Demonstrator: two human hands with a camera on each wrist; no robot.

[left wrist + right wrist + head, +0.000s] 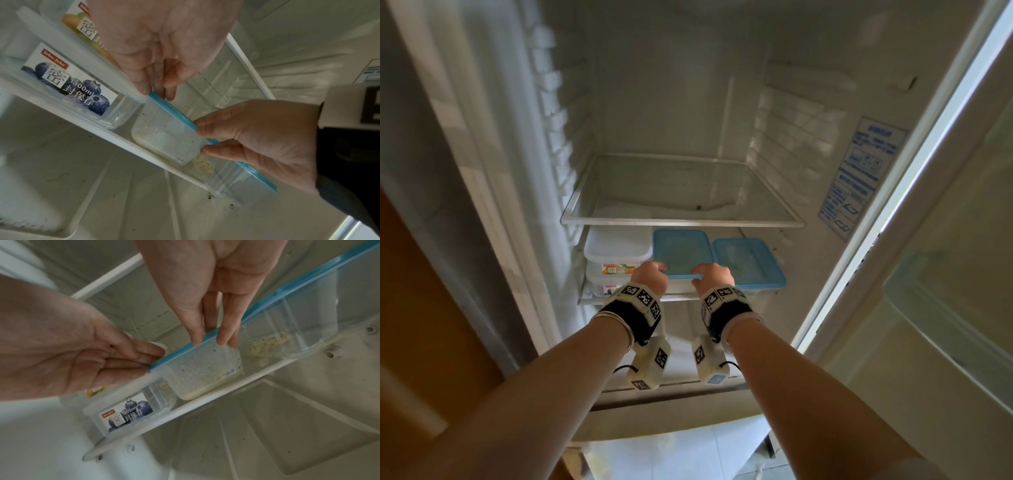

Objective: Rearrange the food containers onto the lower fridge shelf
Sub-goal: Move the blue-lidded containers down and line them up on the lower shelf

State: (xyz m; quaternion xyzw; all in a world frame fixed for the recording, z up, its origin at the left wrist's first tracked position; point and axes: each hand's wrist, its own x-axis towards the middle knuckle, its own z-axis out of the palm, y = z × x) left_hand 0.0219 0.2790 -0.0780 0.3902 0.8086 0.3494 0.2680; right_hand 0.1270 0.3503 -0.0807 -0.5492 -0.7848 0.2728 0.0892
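Note:
A clear container with a blue lid stands mid-way along the lower fridge shelf, its wall fogged. My left hand pinches the lid's near left corner, thumb on top. My right hand grips the near right corner, thumb on the lid and fingers down the wall. A second blue-lidded container sits just to the right. At the left, two white-lidded containers are stacked, the lower one with a blueberry label.
The glass upper shelf right above holds nothing and overhangs the containers. The fridge side walls are ribbed, and a blue sticker is on the right wall. The open door stands at the right. A bin lies below the lower shelf.

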